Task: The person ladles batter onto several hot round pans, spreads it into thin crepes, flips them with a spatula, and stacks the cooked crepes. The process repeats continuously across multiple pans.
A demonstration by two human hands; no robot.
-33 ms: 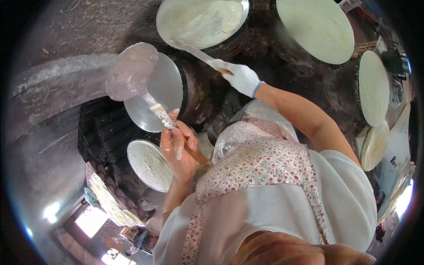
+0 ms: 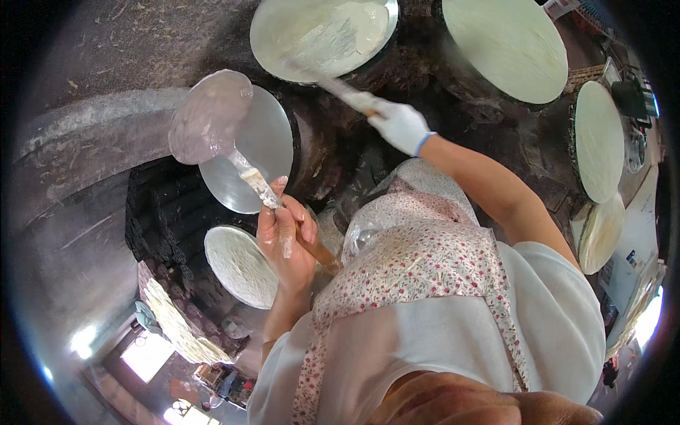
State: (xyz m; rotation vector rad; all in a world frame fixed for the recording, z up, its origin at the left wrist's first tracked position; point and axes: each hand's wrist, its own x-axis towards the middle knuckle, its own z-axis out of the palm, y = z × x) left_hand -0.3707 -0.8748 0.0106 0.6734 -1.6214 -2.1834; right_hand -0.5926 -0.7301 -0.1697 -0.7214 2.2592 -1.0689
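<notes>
My bare left hand (image 2: 287, 237), smeared with white batter, is closed round the wooden handle of a large ladle (image 2: 211, 117). The ladle's batter-coated round bowl hangs over a bare metal pan (image 2: 265, 152) and covers part of it. In a white knitted glove, my right hand (image 2: 400, 126) grips the handle of a long flat spatula (image 2: 338, 89). The spatula's far end is blurred and reaches the near rim of a round pan (image 2: 265, 28). White batter (image 2: 358, 28) is spread unevenly in that pan, thin and streaky in the middle.
Round pans hold pale sheets at the far right (image 2: 506, 46) and right (image 2: 599, 142). Below that lies a stack of pale rounds (image 2: 601, 234). A white-filled round container (image 2: 242, 265) stands by my left forearm. A curved wall (image 2: 71, 177) bounds the left side.
My right hand has shifted slightly right and down, drawing the spatula away from the batter toward the pan's near rim. My left hand and the ladle stay nearly still.
</notes>
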